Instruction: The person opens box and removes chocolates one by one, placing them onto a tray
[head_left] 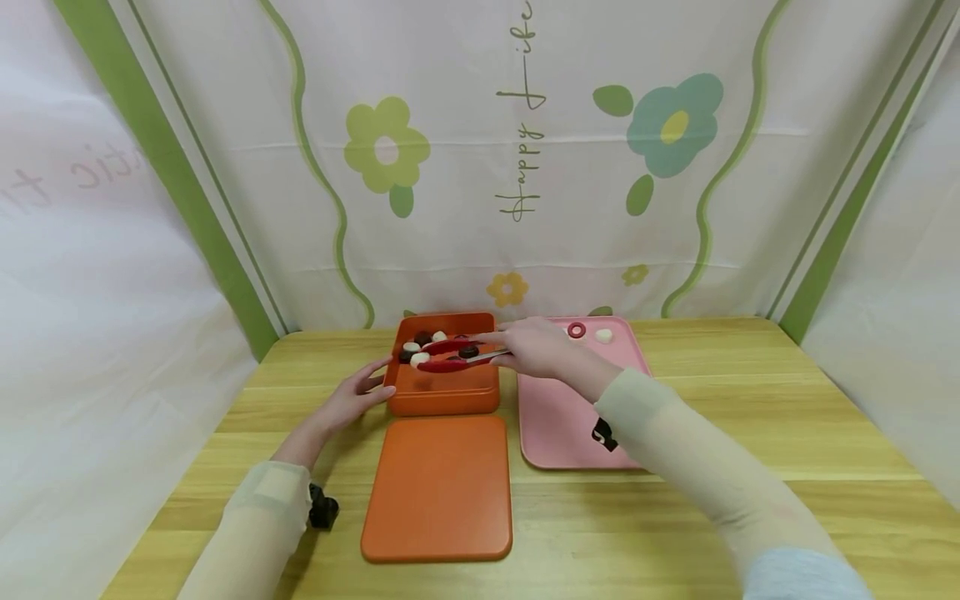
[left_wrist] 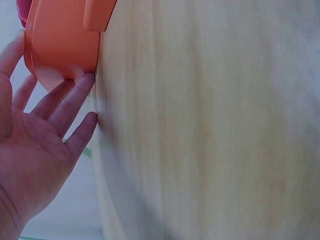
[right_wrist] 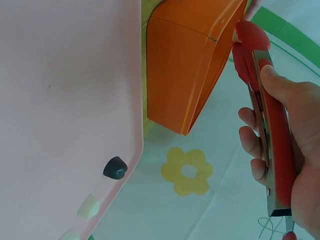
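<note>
In the head view my right hand [head_left: 534, 346] grips red-tipped tongs [head_left: 442, 365] over the orange box [head_left: 444, 403]. A white piece [head_left: 420, 360] lies at the tong tips; whether it is pinched I cannot tell. White and dark brown pieces [head_left: 423, 338] sit at the box's left and back. My left hand [head_left: 352, 400] touches the box's left side with extended fingers, which the left wrist view shows against the orange wall [left_wrist: 65, 45]. Thumb and fingers lie around the tongs [right_wrist: 277, 145] in the right wrist view.
An orange lid [head_left: 438, 490] lies in front of the box. To the right is a pink tray [head_left: 562, 417] with a red ring [head_left: 576, 330] and a white piece [head_left: 603, 335]; the right wrist view also shows a dark piece [right_wrist: 115, 168] there. A printed curtain stands behind the table.
</note>
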